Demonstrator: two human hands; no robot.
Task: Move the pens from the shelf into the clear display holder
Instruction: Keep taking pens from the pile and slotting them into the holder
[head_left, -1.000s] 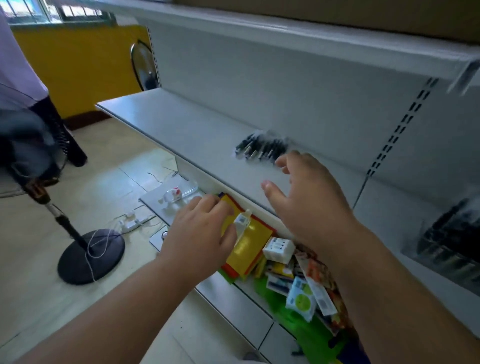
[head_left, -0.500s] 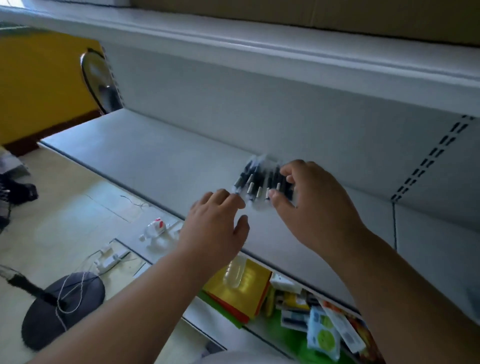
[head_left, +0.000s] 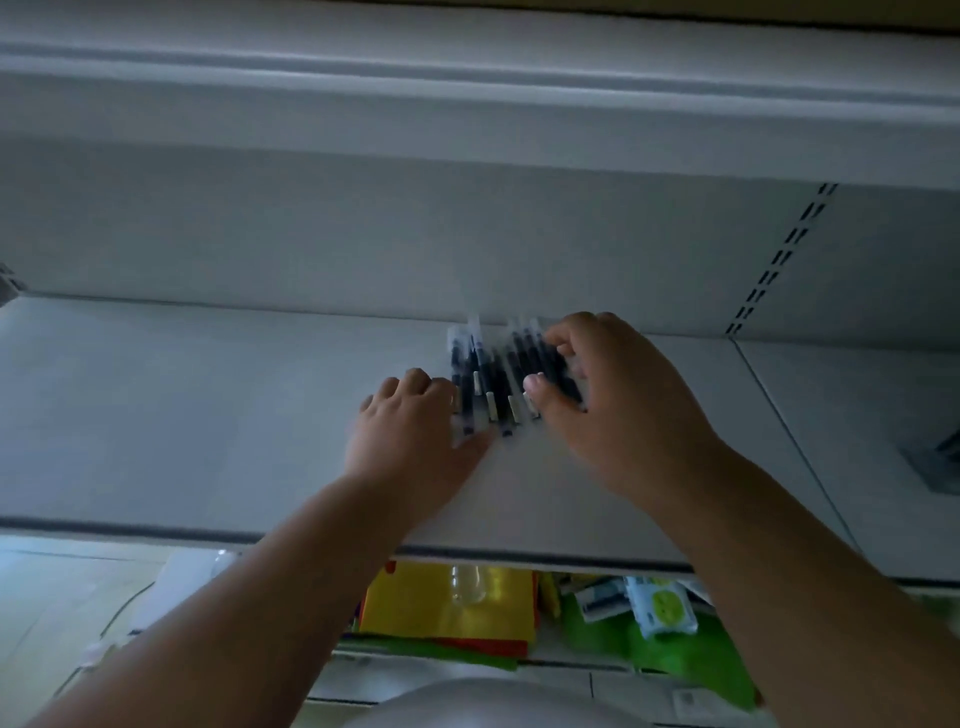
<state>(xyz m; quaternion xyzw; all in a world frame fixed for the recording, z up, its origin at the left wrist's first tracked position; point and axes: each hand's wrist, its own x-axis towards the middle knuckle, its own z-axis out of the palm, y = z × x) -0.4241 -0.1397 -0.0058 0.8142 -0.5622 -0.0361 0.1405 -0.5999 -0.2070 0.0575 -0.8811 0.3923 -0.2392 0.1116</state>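
Below the grey shelf (head_left: 208, 415), a lower level holds a yellow folder (head_left: 447, 608), a green sheet (head_left: 670, 654) and small packets (head_left: 660, 608). The pens (head_left: 498, 379) lie bunched far back on the shelf, against its back wall. The left hand (head_left: 410, 431) touches their left side, fingers curled; the right hand (head_left: 618, 410) pinches the right-side pens between thumb and fingers.

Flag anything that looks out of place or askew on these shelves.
The pens lie loose in an uneven, slightly fanned bunch at the back of the grey shelf, between the left hand and right hand. On the shelf below, the packets are jumbled at mixed angles.
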